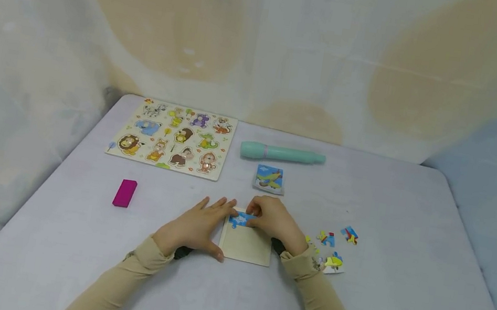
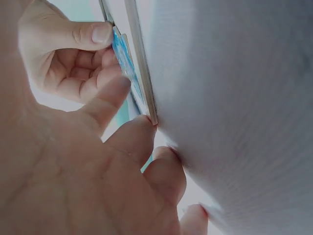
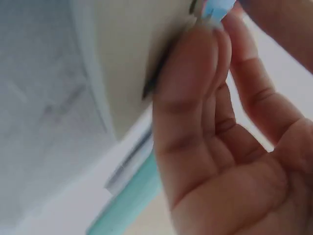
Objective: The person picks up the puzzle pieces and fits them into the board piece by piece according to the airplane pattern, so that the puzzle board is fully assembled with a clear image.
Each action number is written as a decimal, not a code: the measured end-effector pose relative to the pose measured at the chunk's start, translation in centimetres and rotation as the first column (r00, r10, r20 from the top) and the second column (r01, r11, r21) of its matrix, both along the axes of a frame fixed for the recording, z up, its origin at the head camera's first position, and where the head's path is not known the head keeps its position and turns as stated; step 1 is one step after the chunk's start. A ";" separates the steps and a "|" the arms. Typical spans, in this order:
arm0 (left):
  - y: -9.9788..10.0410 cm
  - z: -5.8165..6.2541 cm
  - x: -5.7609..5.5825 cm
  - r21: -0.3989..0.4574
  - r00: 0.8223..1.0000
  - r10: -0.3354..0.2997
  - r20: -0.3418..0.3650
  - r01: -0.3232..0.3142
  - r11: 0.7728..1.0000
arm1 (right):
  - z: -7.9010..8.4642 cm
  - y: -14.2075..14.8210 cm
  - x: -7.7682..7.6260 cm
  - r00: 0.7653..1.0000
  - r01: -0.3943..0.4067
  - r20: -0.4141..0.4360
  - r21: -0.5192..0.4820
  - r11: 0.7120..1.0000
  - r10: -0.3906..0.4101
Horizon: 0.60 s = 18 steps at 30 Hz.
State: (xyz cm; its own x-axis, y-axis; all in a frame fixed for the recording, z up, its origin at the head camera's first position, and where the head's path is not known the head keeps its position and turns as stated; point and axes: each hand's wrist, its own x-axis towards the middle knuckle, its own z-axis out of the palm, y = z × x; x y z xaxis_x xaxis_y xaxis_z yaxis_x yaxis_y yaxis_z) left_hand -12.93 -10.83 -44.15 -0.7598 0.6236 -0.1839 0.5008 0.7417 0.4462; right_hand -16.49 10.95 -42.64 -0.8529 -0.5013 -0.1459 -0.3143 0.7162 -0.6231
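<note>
- The tray [image 1: 245, 247], square and pale, lies on the counter [image 1: 402, 282] between the two hands.
- The blue piece [image 1: 241, 219] sits along the tray's far edge, a tab pointing toward the person; I cannot tell whether it is one piece or several joined.
- Left hand [image 1: 196, 228]: grip released, fingers spread, index fingertip on the blue piece, thumb at the tray's near left corner.
- Right hand [image 1: 274, 222]: grip curled, thumb and fingertips pinching the blue piece at its right end.
- Loose pieces [image 1: 326, 238] lie right of the tray, some partly hidden by the right sleeve [image 1: 321, 297].
- Beyond the tray is the airplane card [image 1: 269, 178], with the teal tube [image 1: 283, 154] just behind it.
- Farther left are the animal board [image 1: 222, 164] and, nearer the person, the magenta block [image 1: 125, 193].
</note>
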 end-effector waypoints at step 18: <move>0.2 0.0 0.0 -0.066 1.000 -0.031 0.004 0.031 0.997 | 0.1 3.4 -0.2 1.000 0.026 0.001 -0.082 0.996 -0.026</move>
